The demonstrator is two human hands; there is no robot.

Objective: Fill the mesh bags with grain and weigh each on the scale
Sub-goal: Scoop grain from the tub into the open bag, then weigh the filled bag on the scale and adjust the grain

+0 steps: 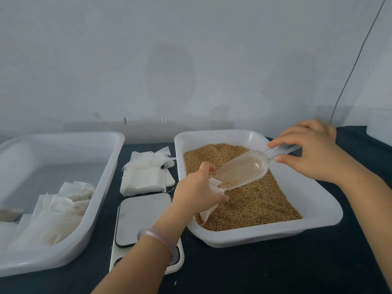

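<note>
The fingers (219,197) of the left hand (197,187) curl round the mouth of a white mesh bag (209,212) and grip it, its lower end lying on the grain (254,204). The right hand (314,151) pinches the handle of a clear scoop (244,168) between thumb and fingertips (281,142). The scoop tilts down toward 8 o'clock, its lip at the bag's mouth, with a little grain gathered at that lip. A pale bracelet (157,236) sits on the left wrist.

Both hands work over a white grain tray (318,211), filled with brown grain. At 9 o'clock from this tray, just beside it, lies a stack of empty bags (146,177). At 7 o'clock stands the scale (144,217), a white body with a grey platform; the left wrist hides its front panel, so no reading or writing can be made out. Further toward 9 o'clock is a second white tray (99,187) holding filled bags (59,211) along its near side.

Everything rests on a table (297,270) covered in dark, almost black material. Behind it rises a plain pale grey wall (191,60), marked with faint smudges. A thin dark cable (358,58) runs down the wall at 2 o'clock.
</note>
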